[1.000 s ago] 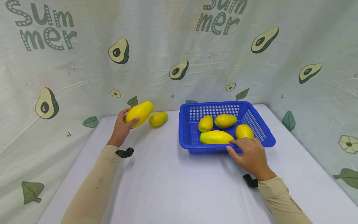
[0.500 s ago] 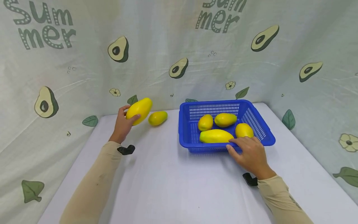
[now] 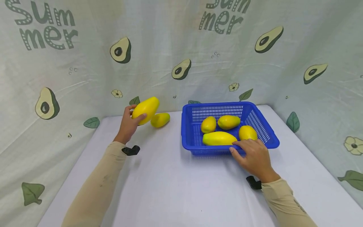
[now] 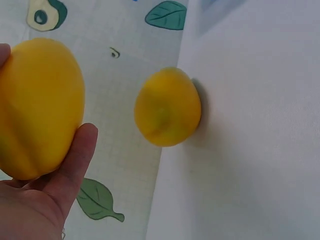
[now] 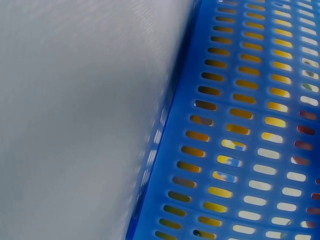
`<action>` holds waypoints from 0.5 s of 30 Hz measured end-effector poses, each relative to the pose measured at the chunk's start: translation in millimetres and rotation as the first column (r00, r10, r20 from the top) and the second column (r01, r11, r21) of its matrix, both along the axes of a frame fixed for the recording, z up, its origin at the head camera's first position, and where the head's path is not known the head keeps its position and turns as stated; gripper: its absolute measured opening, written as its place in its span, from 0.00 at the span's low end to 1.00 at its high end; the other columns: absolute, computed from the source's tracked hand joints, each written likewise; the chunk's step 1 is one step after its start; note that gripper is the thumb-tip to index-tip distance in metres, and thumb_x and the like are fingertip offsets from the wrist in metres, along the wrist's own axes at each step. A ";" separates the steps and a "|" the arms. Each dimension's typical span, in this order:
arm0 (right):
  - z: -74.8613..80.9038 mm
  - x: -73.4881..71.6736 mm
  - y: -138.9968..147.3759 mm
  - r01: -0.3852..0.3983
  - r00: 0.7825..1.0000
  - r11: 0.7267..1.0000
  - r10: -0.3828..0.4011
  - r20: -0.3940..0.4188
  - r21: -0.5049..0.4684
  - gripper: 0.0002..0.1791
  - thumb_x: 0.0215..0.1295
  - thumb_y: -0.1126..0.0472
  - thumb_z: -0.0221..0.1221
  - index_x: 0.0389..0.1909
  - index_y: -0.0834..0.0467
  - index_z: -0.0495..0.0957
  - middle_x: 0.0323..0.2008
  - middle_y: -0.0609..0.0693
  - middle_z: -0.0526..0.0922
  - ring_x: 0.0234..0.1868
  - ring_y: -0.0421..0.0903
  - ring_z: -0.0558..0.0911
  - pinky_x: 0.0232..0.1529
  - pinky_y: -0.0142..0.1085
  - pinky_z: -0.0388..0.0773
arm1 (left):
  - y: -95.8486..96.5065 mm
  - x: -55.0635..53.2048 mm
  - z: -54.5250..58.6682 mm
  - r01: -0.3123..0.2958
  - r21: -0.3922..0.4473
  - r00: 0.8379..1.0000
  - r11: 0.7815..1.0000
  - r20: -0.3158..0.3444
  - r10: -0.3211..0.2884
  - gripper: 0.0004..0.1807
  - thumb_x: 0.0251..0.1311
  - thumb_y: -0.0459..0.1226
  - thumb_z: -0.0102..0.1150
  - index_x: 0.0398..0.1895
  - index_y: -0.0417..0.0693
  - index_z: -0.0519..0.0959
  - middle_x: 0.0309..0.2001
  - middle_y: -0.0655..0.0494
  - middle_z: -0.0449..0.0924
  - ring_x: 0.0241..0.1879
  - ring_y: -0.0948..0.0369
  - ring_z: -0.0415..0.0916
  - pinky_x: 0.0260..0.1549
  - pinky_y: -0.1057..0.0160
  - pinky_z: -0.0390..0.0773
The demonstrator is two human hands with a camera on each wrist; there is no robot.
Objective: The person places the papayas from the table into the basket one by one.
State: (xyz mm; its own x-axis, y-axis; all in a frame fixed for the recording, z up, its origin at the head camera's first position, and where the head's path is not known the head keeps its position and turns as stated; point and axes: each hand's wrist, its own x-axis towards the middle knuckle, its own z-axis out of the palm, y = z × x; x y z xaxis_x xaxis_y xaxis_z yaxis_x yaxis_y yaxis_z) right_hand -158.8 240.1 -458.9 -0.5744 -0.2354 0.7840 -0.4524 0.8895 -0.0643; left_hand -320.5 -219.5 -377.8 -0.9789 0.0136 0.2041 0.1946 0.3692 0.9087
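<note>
My left hand (image 3: 129, 124) grips a large yellow papaya (image 3: 146, 110) and holds it above the table's back left; the left wrist view shows the papaya (image 4: 42, 107) with fingers around it. Just beyond, a smaller yellow-green mango (image 3: 160, 120) lies on the table, partly behind the held fruit. My right hand (image 3: 255, 157) holds the front rim of a blue plastic basket (image 3: 187, 146), fingers over the edge and thumb outside. Inside lie another long papaya (image 3: 219, 138) and several smaller mangoes (image 3: 228, 122). The right wrist view shows the slotted basket wall (image 5: 240, 120), with the right hand's fingers mostly hidden.
A white cloth covers the table (image 3: 181, 189). Behind and on both sides hangs a curtain (image 3: 153, 41) printed with avocados and leaves. Black wrist mounts (image 3: 131, 150) sit at both sleeves.
My left hand has risen a little and shifted right with the papaya, which now overlaps the mango behind it. My right hand and the basket have stayed in place.
</note>
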 end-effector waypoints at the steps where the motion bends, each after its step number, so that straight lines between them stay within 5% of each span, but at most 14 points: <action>1: 0.2 0.2 0.0 0.002 1.000 1.000 -0.002 -0.003 0.001 0.21 0.63 0.45 0.59 0.38 0.59 0.87 0.31 0.54 0.87 0.32 0.54 0.84 0.34 0.49 0.74 | 1.0 0.0 1.1 0.008 0.009 1.000 1.000 -0.001 -0.008 0.43 0.64 0.50 0.65 0.75 0.53 0.52 0.68 0.42 0.57 0.62 0.46 0.66 0.64 0.48 0.70; 15: 3.4 2.2 -2.3 0.003 1.000 1.000 -0.003 -0.014 0.001 0.23 0.64 0.43 0.57 0.37 0.60 0.87 0.31 0.54 0.87 0.33 0.54 0.85 0.34 0.48 0.73 | 12.8 7.9 19.1 0.124 0.078 0.992 0.989 -0.038 -0.122 0.42 0.66 0.48 0.64 0.76 0.53 0.51 0.65 0.42 0.61 0.59 0.47 0.68 0.61 0.49 0.73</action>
State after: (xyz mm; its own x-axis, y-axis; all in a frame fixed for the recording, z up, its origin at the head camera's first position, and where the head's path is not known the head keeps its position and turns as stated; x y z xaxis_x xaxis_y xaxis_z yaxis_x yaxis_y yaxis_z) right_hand -156.7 237.8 -455.5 -0.5638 -0.2346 0.7919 -0.4509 0.8907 -0.0572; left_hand -312.6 -206.7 -358.7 -0.9634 0.1157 0.2418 0.2646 0.2668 0.9267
